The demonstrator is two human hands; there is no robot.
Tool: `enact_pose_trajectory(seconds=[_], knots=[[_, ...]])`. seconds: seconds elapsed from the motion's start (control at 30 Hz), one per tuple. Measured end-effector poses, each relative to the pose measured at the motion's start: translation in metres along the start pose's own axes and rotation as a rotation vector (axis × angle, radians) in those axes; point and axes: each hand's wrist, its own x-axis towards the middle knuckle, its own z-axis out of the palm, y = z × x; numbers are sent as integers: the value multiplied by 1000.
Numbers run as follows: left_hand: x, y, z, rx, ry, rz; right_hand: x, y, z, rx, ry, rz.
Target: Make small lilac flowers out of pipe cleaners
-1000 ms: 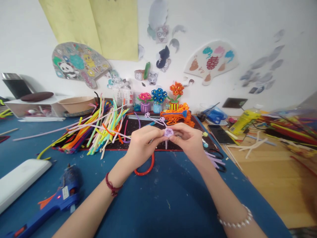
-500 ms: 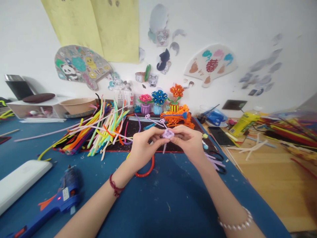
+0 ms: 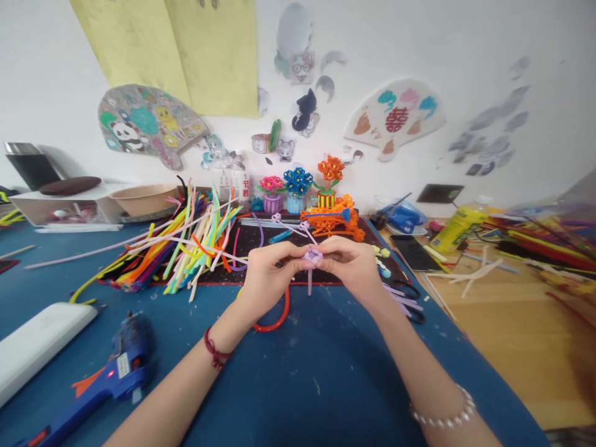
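Both my hands meet above the middle of the blue table. My left hand and my right hand pinch a small lilac pipe-cleaner flower between their fingertips. Its short stem hangs down below them. A red pipe cleaner lies curved on the table under my left wrist. A heap of coloured pipe cleaners lies to the left of my hands on a black mat.
A blue glue gun and a white flat box lie at the front left. Three small pipe-cleaner flower pots stand at the wall. An orange pipe-cleaner piece, a phone, scissors and a yellow bottle sit to the right.
My hands have turned the lilac flower slightly and drawn closer round it; the view has shifted a little. Nothing else on the table has moved.
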Motion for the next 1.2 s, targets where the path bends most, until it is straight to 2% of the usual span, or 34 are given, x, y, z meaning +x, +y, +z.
enact_pose_trajectory(seconds=[0.2,0.33,0.5,0.77,1.2], knots=[[0,3,0,-8,-12,15,1,-3,-1,-72,-17,-83],[1,2,0,-37,-18,-22,1,-5,-1,-121,-20,-105],[1,2,-1,-92,-18,-106,1,-5,-1,-120,-32,-83],[0,-2,0,-45,1,-148,-1,-2,0,-96,-27,-17],[4,0,-2,-230,-51,-280,-2,-3,-1,-125,-86,13]])
